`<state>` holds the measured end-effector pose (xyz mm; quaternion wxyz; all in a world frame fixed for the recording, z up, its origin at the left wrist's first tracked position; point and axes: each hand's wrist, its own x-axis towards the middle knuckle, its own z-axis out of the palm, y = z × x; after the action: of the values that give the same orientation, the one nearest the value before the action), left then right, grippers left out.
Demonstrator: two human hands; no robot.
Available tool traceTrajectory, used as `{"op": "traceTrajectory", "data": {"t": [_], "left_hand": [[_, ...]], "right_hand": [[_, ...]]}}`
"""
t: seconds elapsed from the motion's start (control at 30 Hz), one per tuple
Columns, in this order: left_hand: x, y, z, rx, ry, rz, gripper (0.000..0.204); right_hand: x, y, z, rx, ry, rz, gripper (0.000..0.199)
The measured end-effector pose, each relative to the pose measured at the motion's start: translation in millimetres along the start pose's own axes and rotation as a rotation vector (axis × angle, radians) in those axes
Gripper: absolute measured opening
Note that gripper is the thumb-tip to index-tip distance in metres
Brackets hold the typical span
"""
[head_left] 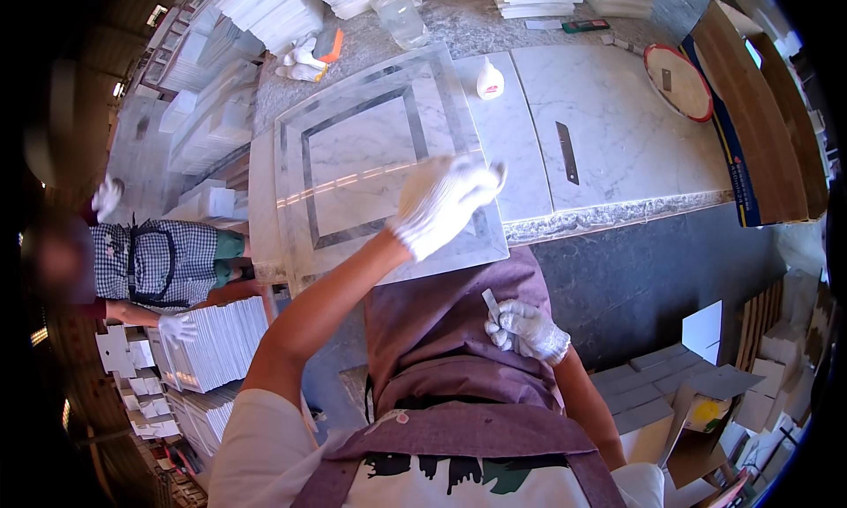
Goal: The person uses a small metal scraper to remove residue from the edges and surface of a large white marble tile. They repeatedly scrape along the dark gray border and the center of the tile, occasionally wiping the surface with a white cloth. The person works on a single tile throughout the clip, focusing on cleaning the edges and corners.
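A square marble tile (pixel 353 145) with grey inlaid bands lies on the worktable in front of me. Above its right part is my left hand (pixel 448 201) in a white knit glove, back upward; its fingers are blurred and partly hidden, so their grip cannot be made out. My right hand (pixel 533 332), also gloved, is closed on a small flat metal blade (pixel 490 303), held in front of my purple apron (pixel 441 323). Just beyond the tile stands a small white squeeze bottle (pixel 490 79). A dark metal scraper blade (pixel 566 153) lies on the plain slab to the right.
A clear bottle (pixel 399 14), an orange block (pixel 331 45) and white gloves (pixel 302 60) lie at the back. Right are a red-rimmed dish (pixel 678 83) and a cardboard box (pixel 759 120). Another person in a checked apron (pixel 172 259) stands left, beside stacked tiles (pixel 221 345).
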<state>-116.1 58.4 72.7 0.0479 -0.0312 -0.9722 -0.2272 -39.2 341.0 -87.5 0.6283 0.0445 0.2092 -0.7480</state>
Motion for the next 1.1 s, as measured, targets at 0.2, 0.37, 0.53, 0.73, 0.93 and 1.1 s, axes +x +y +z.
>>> {"op": "traceTrajectory", "data": {"t": [0.2, 0.37, 0.53, 0.73, 0.93, 1.1], "left_hand": [[53, -24, 10, 0.161, -0.067, 0.112, 0.02], [46, -29, -13, 0.136, -0.205, -0.011, 0.034], [-3, -49, -14, 0.011, 0.127, -0.031, 0.042], [-86, -44, -6, 0.253, 0.079, 0.142, 0.055], [-117, -13, -3, 0.294, 0.084, 0.054, 0.05], [-109, 2, -7, 0.32, 0.179, 0.0, 0.048]], "right_hand": [[-3, -1, 6, -0.036, 0.058, -0.013, 0.02], [-1, 1, 6, -0.046, 0.067, -0.039, 0.02], [-2, -4, 10, -0.083, 0.111, -0.002, 0.019], [0, -6, 3, -0.048, 0.111, 0.011, 0.02], [1, -8, 13, -0.116, 0.164, 0.006, 0.017], [30, -30, 28, -0.17, 0.09, 0.14, 0.012]]}}
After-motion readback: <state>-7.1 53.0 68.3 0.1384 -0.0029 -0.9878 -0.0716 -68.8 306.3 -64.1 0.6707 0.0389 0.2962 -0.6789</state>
